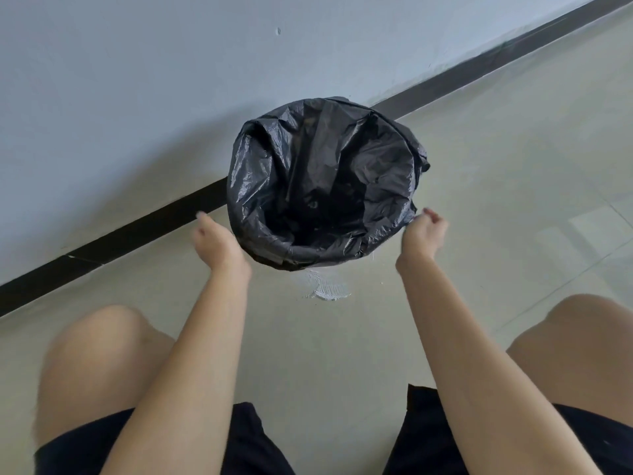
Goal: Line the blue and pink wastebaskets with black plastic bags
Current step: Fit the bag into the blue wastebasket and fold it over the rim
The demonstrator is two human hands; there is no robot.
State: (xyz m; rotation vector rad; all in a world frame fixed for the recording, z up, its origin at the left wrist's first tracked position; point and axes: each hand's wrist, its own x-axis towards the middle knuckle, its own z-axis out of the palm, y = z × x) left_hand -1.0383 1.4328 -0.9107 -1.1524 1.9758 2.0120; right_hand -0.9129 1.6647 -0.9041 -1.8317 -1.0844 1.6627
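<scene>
A wastebasket stands on the floor against the wall, wrapped all over in a black plastic bag (325,180); the bag is folded over the rim and hides the basket's colour. My left hand (215,238) is blurred, just beside the bag's lower left rim, its fingers loosely apart and holding nothing. At the lower right rim, my right hand (424,231) has its fingers curled and pinches the edge of the bag. No second wastebasket is in view.
A pale wall with a dark skirting board (137,231) runs diagonally behind the basket. A white smear (329,289) marks the tiled floor just in front of it. My bare knees (99,358) and dark shorts fill the bottom of the view.
</scene>
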